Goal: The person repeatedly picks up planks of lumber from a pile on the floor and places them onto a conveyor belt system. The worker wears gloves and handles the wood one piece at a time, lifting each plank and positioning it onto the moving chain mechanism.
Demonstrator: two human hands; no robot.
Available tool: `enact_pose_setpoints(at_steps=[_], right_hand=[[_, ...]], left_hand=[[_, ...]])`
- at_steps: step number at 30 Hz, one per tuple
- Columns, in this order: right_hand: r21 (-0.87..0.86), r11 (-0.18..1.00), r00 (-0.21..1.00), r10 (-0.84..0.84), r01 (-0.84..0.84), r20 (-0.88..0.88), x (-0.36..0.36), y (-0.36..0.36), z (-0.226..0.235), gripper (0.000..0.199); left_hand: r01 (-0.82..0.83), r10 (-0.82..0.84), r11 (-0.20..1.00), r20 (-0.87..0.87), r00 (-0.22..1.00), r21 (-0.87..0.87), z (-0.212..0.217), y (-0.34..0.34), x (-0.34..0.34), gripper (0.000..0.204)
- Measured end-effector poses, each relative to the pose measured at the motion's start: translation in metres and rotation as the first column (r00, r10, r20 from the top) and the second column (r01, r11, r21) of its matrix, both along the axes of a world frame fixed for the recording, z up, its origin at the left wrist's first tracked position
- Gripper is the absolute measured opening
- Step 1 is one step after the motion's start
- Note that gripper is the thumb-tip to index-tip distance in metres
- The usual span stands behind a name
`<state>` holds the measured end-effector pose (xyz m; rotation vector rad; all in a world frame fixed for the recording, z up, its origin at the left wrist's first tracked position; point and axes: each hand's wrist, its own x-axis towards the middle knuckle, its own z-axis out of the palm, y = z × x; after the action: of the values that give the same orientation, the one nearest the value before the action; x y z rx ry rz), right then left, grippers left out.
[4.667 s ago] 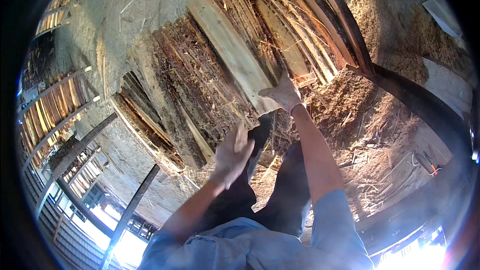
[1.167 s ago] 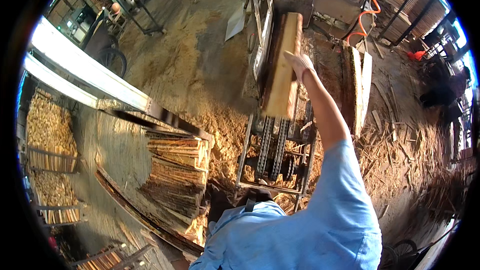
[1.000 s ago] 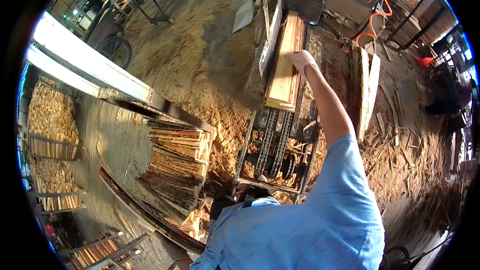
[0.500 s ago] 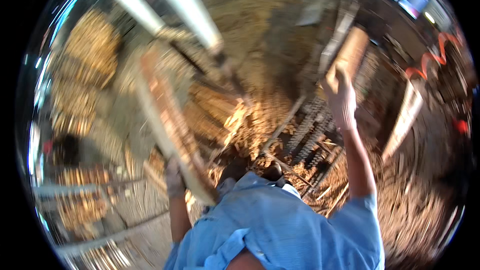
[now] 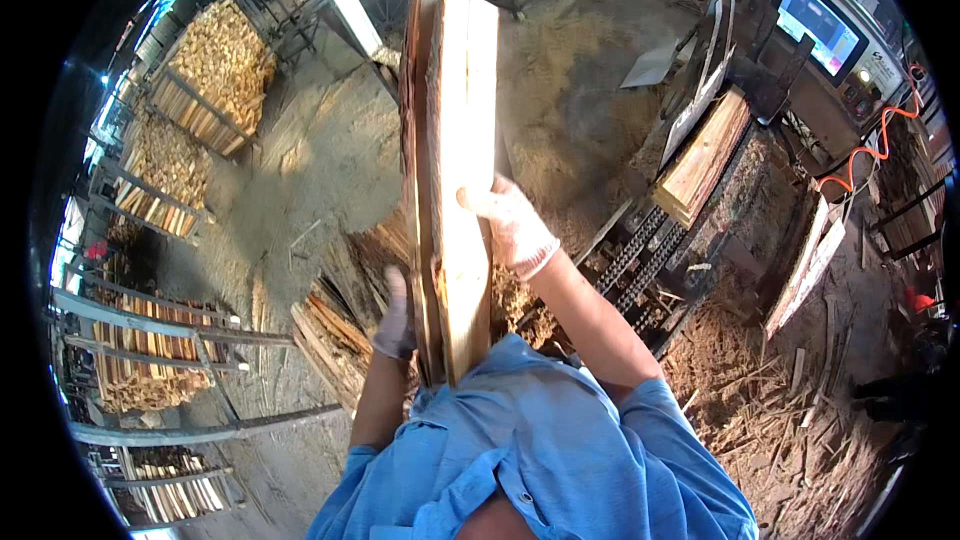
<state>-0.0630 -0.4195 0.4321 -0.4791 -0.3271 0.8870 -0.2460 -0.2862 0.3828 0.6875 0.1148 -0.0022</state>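
Note:
Long rough-sawn planks (image 5: 468, 130) stand side by side in front of my chest, their lower ends against my blue shirt. The right one has a bright pale face; brown bark edges show on the left. My gloved right hand (image 5: 512, 228) grips the pale plank from its right side, thumb across the face. On the other side, my gloved left hand (image 5: 395, 320) holds the planks low down, its thumb side pointing up; its other fingers are hidden. To my right, a thick wood slab (image 5: 705, 162) lies on a chain conveyor (image 5: 632, 258), apart from both hands.
A machine with a lit screen (image 5: 822, 25) and an orange coiled hose (image 5: 885, 135) stands at the far right. Split wood (image 5: 335, 325) lies near my left arm. Stacked wood (image 5: 215, 70) and metal rails (image 5: 180, 315) line the left. Shavings and bark (image 5: 745, 430) cover the right floor.
My right hand has left a wood piece by the conveyor and moved left onto the planks. The planks have swung from my left to upright before me.

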Motion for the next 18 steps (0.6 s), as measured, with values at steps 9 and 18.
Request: enact_pose_setpoints(at_steps=[9, 18], right_hand=[[-0.115, 0.991, 0.997, -0.077, 0.073, -0.028, 0.007, -0.008, -0.016, 0.063], [0.211, 0.977, 0.922, 0.098, -0.018, -0.374, 0.032, -0.009, -0.038, 0.058]], left_hand=[[0.063, 0.117, 0.232, -0.092, 0.989, 0.971, 0.043, -0.016, -0.010, 0.068], [0.045, -0.119, 0.681, 0.050, 0.992, 0.731, 0.022, -0.028, 0.036, 0.125]])
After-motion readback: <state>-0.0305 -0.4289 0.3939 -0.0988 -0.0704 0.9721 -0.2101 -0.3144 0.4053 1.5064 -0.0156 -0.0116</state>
